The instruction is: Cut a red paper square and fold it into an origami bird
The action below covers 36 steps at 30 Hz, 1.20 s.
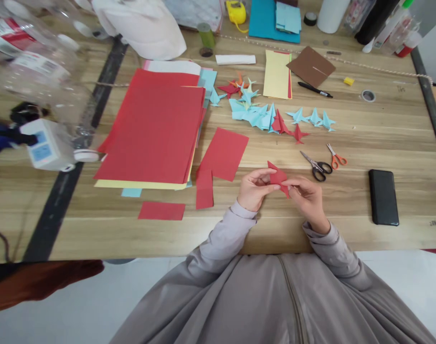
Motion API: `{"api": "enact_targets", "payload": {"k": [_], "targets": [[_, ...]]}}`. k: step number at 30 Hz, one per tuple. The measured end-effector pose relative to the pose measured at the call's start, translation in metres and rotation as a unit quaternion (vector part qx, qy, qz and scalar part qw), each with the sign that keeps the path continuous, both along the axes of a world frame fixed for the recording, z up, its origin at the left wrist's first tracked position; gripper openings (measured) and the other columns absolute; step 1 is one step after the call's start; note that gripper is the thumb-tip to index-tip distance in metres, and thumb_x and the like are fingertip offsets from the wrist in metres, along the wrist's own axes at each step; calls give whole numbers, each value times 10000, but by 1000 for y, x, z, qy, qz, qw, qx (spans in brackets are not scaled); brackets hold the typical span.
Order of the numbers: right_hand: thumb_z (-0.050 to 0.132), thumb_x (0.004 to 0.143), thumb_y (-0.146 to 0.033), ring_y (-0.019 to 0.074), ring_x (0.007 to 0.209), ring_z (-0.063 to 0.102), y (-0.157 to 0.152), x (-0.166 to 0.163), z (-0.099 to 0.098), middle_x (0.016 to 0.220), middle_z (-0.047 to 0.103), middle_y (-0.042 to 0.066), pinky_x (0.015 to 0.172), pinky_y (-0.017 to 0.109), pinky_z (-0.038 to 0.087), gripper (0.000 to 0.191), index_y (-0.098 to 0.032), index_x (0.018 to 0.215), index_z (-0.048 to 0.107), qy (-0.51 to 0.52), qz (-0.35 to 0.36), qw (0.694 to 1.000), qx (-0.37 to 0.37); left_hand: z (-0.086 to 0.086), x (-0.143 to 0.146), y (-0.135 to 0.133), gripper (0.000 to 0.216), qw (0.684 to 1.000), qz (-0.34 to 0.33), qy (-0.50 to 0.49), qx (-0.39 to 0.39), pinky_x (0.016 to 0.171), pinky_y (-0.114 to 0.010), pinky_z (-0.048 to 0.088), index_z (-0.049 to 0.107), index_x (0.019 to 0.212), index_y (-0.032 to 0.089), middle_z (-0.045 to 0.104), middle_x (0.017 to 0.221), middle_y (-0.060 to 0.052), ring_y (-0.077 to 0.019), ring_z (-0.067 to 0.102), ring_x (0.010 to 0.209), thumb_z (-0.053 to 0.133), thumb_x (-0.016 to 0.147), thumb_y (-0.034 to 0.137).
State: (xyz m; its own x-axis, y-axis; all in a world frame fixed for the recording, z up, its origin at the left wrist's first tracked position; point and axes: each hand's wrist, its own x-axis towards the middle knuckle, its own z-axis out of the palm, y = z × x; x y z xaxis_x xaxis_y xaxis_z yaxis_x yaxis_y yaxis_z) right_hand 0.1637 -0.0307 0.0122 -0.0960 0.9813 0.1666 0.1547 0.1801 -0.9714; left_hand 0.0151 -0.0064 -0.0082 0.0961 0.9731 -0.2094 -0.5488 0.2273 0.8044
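Between my two hands is a small piece of folded red paper (pixel 279 177), held above the table near its front edge. My left hand (pixel 254 188) pinches its left side between thumb and fingers. At its lower right, the fingertips of my right hand (pixel 307 197) are closed on the paper. To the left lie loose red paper pieces, a larger sheet (pixel 225 153), a narrow strip (pixel 204 190) and a small rectangle (pixel 161 210). Beyond my hands is a row of folded paper cranes (pixel 256 114) in light blue and red.
A stack of red sheets (pixel 157 129) lies at left. Black-handled scissors (pixel 317 167) and small orange-handled scissors (pixel 335 156) rest right of my hands, near a black phone (pixel 383 197). Yellow paper (pixel 276 74), a brown square (pixel 311 67) and a pen (pixel 314 90) lie farther back. Plastic bottles (pixel 42 67) crowd the left.
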Motion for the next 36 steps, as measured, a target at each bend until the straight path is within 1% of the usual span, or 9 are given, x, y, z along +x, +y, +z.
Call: {"api": "enact_targets", "payload": {"k": [6,9,12,16,18,21,26,30,36], "targets": [[682,788,-268,173,809,612,3,-2,0,869,676,44,700,313,515,102,-255,885,709,-38,-30,998,32,-4,1,-3,410,997,-11,66,41,780,-325,553,747,874,213,753,838,-41,-181,694,778,879,486,193],[689,788,-263,178,818,617,4,-3,-1,876,677,46,706,321,522,81,-262,866,711,-54,-47,997,42,-4,2,-3,369,997,-9,70,39,780,-340,554,751,879,221,751,849,-45,-190,694,785,865,529,244],[695,786,-248,180,836,630,4,-4,1,889,683,45,750,336,523,60,-261,841,714,-58,-58,995,52,-5,4,-3,240,997,18,68,33,749,-322,552,761,811,222,751,809,-42,-172,686,736,828,600,314],[697,786,-236,187,870,646,2,-5,2,903,701,49,821,362,516,32,-249,811,712,-49,-73,995,54,-8,5,-3,146,991,52,112,46,686,-289,543,759,731,216,746,740,-28,-144,665,659,817,617,286],[694,788,-251,189,858,652,2,-5,0,884,708,51,814,362,520,18,-239,794,706,-39,-88,995,37,-6,5,-4,130,988,53,132,53,677,-295,545,756,720,213,744,727,-27,-149,666,654,812,619,275],[711,768,-286,182,809,659,2,-5,-3,829,709,45,771,341,527,70,-219,768,691,5,-112,994,-13,-1,5,-5,104,983,53,162,64,677,-304,544,751,688,204,740,714,-32,-159,667,659,808,618,257],[791,661,-355,131,609,611,5,-6,-3,678,681,12,594,271,503,222,-187,703,652,93,-138,979,-119,3,4,-5,73,977,36,190,85,651,-282,529,749,687,193,735,710,-35,-148,654,648,786,640,235],[818,612,-368,93,519,551,7,-7,-2,602,639,-19,510,230,457,277,-179,657,622,124,-143,970,-152,1,4,-5,126,978,29,185,92,642,-274,528,744,745,182,737,745,-37,-138,646,648,785,639,237],[812,630,-342,80,498,535,9,-7,-5,570,619,-36,493,212,434,253,-180,650,618,143,-152,965,-158,4,6,-6,104,976,28,191,103,622,-263,529,718,706,175,723,711,-26,-128,639,627,781,644,230]]}}
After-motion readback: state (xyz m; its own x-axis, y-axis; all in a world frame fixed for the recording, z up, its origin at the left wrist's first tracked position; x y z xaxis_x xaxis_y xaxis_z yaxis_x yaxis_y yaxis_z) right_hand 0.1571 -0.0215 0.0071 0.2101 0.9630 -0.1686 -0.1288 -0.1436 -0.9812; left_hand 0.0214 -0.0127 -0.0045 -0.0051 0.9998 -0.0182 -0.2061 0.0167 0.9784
